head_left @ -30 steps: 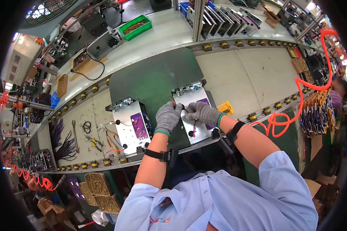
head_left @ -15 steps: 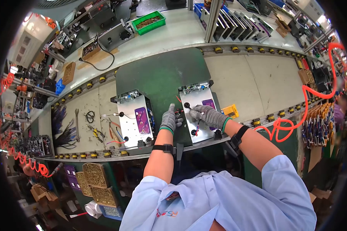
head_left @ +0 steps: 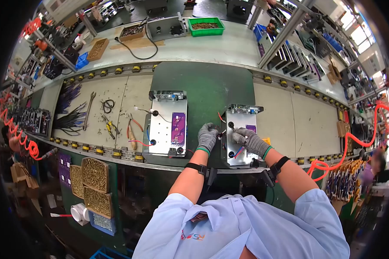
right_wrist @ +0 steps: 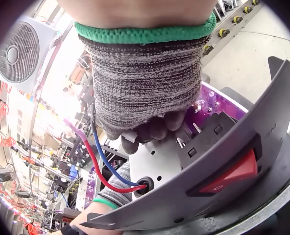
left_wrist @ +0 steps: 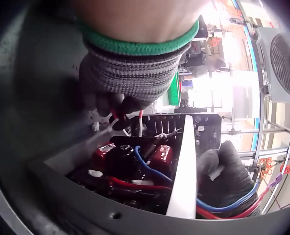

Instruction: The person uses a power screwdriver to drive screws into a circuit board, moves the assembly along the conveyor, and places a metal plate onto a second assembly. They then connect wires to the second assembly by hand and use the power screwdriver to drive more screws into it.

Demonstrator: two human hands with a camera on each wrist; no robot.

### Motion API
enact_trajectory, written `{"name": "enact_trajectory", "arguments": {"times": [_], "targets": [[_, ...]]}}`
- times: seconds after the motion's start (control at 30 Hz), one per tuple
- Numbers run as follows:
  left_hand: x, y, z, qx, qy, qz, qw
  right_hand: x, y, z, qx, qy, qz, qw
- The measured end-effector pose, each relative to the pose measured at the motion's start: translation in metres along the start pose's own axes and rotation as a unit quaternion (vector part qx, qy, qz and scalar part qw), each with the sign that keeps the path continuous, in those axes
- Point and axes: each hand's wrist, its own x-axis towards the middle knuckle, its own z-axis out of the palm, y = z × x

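An electronics unit with a silver metal plate (head_left: 241, 117) and a purple circuit board (head_left: 250, 129) lies in front of me. At its left side my gloved left hand (head_left: 208, 137) has curled fingers, pinching red and white wires (left_wrist: 140, 122) above the open side with red capacitors (left_wrist: 160, 157). Over the plate, my gloved right hand (head_left: 253, 142) pinches a small white connector (right_wrist: 130, 136); its fingertips are partly hidden. A red wire (right_wrist: 97, 169) and a blue wire (right_wrist: 105, 159) rise from a black grommet (right_wrist: 144, 185) below that hand. A red rocker switch (right_wrist: 233, 174) sits on the end panel.
A second unit (head_left: 162, 129) lies to the left on the green mat (head_left: 203, 82). Beyond it are pliers (head_left: 111, 127), cutters (head_left: 134, 131), a wrench (head_left: 89, 110) and dark cables (head_left: 69, 116). A green bin (head_left: 205, 32) stands on the back shelf.
My left hand has gone from extended fingers to curled ones at the unit's left side. The right hand stays over the plate. The head view has turned, shifting the bench.
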Motion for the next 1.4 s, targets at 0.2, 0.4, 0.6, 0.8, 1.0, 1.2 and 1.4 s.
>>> {"name": "enact_trajectory", "arguments": {"times": [0.2, 0.4, 0.6, 0.8, 1.0, 1.2, 1.4], "targets": [[-0.003, 0.103, -0.013, -0.533, 0.085, -0.067, 0.839, 0.004, 0.001, -0.013, -0.055, -0.022, 0.020, 0.998], [-0.012, 0.144, -0.031, -0.346, -0.013, -0.015, 0.938, 0.001, -0.009, -0.013, -0.039, -0.039, 0.044, 0.998], [-0.022, 0.116, -0.028, -0.435, -0.157, -0.200, 0.864, 0.005, -0.003, -0.013, -0.069, -0.022, 0.016, 0.997], [-0.042, 0.122, -0.024, -0.337, -0.143, -0.106, 0.925, 0.000, -0.009, -0.009, -0.086, -0.017, 0.018, 0.996], [-0.033, 0.114, -0.021, -0.258, -0.130, -0.117, 0.950, 0.000, -0.011, -0.007, -0.105, -0.023, 0.016, 0.994], [-0.027, 0.111, -0.020, -0.234, -0.156, -0.107, 0.954, -0.004, -0.017, -0.008, -0.176, -0.034, -0.025, 0.983], [-0.029, 0.114, -0.022, -0.147, -0.149, -0.125, 0.970, -0.006, -0.020, -0.009, -0.182, -0.047, -0.038, 0.982]]}}
